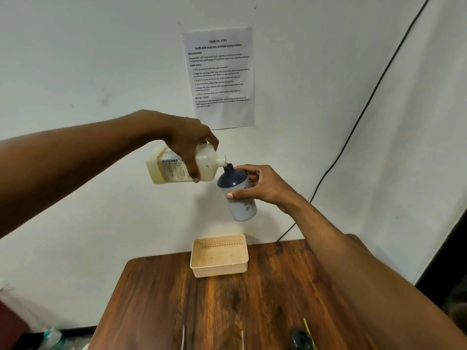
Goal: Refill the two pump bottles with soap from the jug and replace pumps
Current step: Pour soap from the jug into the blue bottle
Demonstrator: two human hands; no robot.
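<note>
My left hand (188,145) grips a cream-coloured soap jug (174,168) with a BIOCHEK label, tipped on its side in the air. Its spout meets the open neck of a pump bottle (237,195), dark blue on top and pale grey below. My right hand (260,185) holds that bottle by its body, tilted slightly toward the jug, high above the table. The bottle has no pump on it. At the bottom edge, white tubes (183,337) and a dark object (300,339) show only in part.
A peach plastic basket (219,271) sits at the far edge of the wooden table (202,311). A printed task sheet (221,77) hangs on the white wall. A black cable (353,130) runs down the wall at right. A water bottle (53,337) stands on the floor at left.
</note>
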